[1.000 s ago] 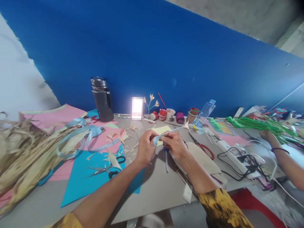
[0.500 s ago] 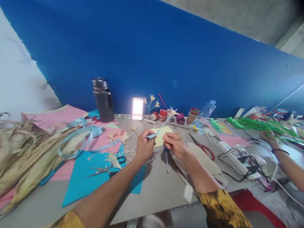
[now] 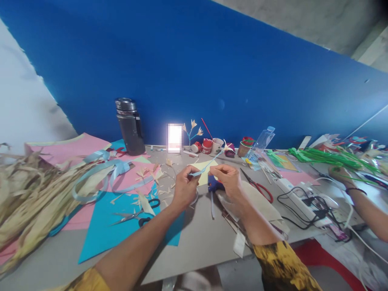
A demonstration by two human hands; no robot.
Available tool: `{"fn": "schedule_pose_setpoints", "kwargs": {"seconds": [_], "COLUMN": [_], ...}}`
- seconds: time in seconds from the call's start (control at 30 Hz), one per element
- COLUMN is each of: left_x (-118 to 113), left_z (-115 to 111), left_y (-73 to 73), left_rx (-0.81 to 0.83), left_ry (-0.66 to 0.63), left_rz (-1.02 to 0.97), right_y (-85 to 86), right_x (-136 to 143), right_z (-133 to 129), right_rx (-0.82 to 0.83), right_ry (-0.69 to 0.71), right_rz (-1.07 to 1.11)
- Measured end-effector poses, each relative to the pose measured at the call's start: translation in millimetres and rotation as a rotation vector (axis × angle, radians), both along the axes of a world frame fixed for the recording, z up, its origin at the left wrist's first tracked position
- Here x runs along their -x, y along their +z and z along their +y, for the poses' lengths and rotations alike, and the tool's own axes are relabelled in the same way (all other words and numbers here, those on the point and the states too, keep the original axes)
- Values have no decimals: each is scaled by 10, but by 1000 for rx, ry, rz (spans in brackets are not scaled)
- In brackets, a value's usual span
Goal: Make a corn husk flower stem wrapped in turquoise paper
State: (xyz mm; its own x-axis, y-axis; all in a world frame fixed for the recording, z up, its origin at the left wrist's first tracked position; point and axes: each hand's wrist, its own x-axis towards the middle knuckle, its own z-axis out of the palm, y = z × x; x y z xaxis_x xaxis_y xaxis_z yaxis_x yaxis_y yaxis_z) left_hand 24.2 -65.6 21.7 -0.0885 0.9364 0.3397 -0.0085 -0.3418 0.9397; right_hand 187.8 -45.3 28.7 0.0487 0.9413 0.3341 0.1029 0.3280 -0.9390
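Note:
My left hand [image 3: 186, 189] is closed around the lower end of a flower stem [image 3: 209, 165] wrapped in light blue ribbon. The stem slants up and away to the right, with a pale husk-like flower [image 3: 228, 148] at its tip. Just right of the stem, my right hand [image 3: 228, 178] has thumb and fingers pinched together; whatever lies between them is too small to see. Under that hand, partly covered, a blue glue gun [image 3: 214, 184] rests on the table. Yellow paper [image 3: 203, 178] lies behind both hands. Scissors with black handles [image 3: 133, 216] lie on blue paper [image 3: 100, 230] to the left.
A dark flask [image 3: 131, 131] stands near the wall. Dried husks [image 3: 39, 202] and a light blue ribbon [image 3: 80, 188] are at left. Red-handled scissors [image 3: 260, 188], a power strip [image 3: 298, 206] with cables and a tilted bottle [image 3: 264, 139] are at right, near another person's hand [image 3: 341, 178].
My right hand has shifted slightly right and up, uncovering more of the glue gun. The flower tip has swung a little to the right and down; my left hand still holds the stem.

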Motion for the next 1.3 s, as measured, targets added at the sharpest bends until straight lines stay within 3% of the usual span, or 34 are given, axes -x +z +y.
{"fn": "schedule_pose_setpoints", "kwargs": {"seconds": [0.47,0.7,0.87,1.07,1.17,1.3], "left_x": [-15,-53,-41,-8,-18,-17], "left_z": [2,1,-8,-54,-77,-22], "left_y": [-36,-124,-109,-3,35,29], "left_rx": [-16,-28,-156,-279,-199,59], "left_ry": [7,-9,72,62,42,13], "left_rz": [44,179,292,344,244,-7], "right_y": [-8,44,15,-10,-17,-31], "right_x": [-20,13,3,-28,-50,-67], "right_z": [46,7,5,29,47,50], "right_rx": [34,39,17,-10,-47,-84], "right_ry": [58,-67,-51,-65,-93,-42], "right_rz": [20,21,1,-70,-125,-160]}}
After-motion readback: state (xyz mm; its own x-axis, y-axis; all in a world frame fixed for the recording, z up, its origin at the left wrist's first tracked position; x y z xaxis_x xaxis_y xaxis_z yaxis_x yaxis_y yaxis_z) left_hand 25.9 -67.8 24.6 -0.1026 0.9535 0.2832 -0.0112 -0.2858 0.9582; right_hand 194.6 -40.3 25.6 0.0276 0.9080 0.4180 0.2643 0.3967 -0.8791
